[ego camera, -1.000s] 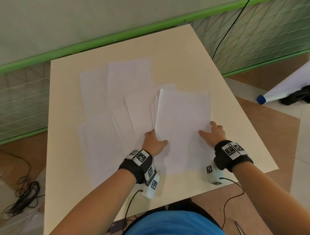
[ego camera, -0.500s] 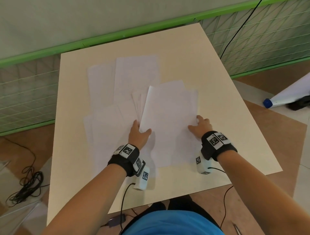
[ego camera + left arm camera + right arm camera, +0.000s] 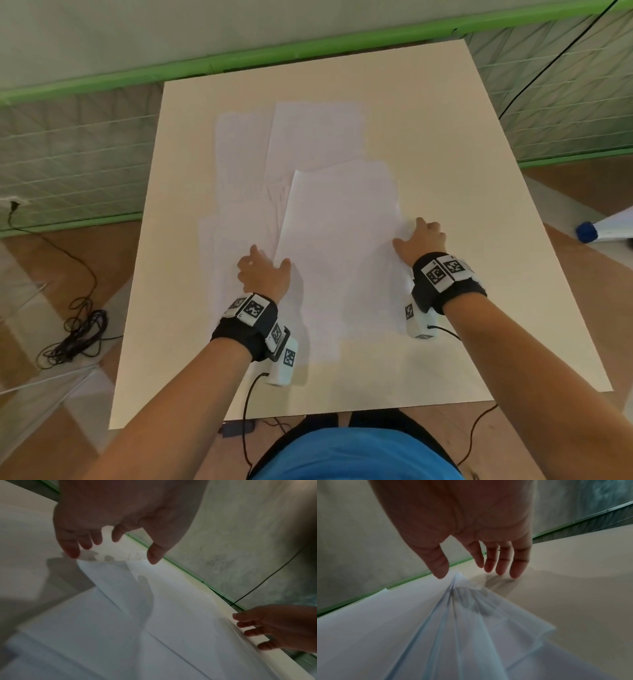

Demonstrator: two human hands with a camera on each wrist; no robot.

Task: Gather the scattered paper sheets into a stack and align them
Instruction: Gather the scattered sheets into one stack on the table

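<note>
A partly squared stack of white sheets (image 3: 339, 246) lies mid-table, its edges fanned in the right wrist view (image 3: 447, 615). My left hand (image 3: 269, 257) is at its left edge, thumb on top, pinching the raised edge (image 3: 111, 555). My right hand (image 3: 409, 233) is at the right edge: the thumb rests on the lifted sheets (image 3: 465, 573) and straight fingers (image 3: 515, 568) touch the table beside them. Loose sheets lie behind (image 3: 318, 133), at back left (image 3: 239, 154) and left of the stack (image 3: 219, 274), partly under it.
The cream table (image 3: 445, 137) has bare surface to the right and along its near edge. A green rail (image 3: 239, 61) and netting stand behind it. On the floor are a coil of black cable (image 3: 75, 335) and a blue-capped white roll (image 3: 587, 231).
Both hands slid the stack leftward over the loose sheets. The right hand's fingers now sit further forward along the right edge. The head view shifted.
</note>
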